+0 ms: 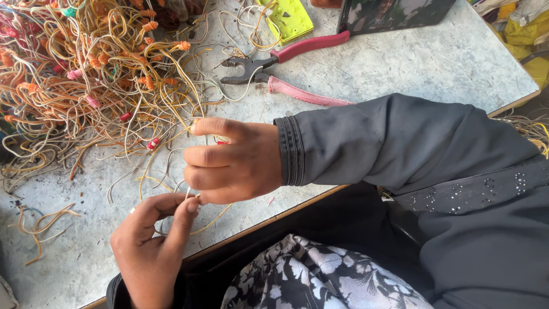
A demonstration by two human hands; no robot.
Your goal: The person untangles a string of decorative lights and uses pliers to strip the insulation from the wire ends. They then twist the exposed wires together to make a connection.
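The right hand [231, 160] sits near the middle of the view, fingers curled in a loose fist around a thin pale wire [189, 191], with a speck of red showing at the knuckles. The left hand [151, 232] comes up from 7 o'clock, thumb and forefinger pinched narrowly on the same wire, right where it leaves the right fist. The two hands touch at that spot.

From 9 to 12 o'clock a tangled heap of wires [86, 74], yellow, orange and white with pink and red ends, covers the grey table [429, 63]. Loose strands trail from the heap to the right hand, so there is little open room on that side. A few stray orange pieces [40, 226] lie apart at 8 o'clock, with bare tabletop between them and the left hand.

At 12 o'clock, pink-handled pliers [286, 68] lie with handles spread, near the heap's edge and just beyond the right sleeve [389, 143]. A yellow-green flat piece [289, 20] and a dark box [394, 14] sit behind them, at the top edge of the view.

The table's near edge runs on a slant from 7 to 3 o'clock, passing just under both hands. The widest bare stretch lies at 1 to 2 o'clock, beyond the sleeve. Below the edge is black cloth and a flowered fabric [320, 280] at 6 o'clock.
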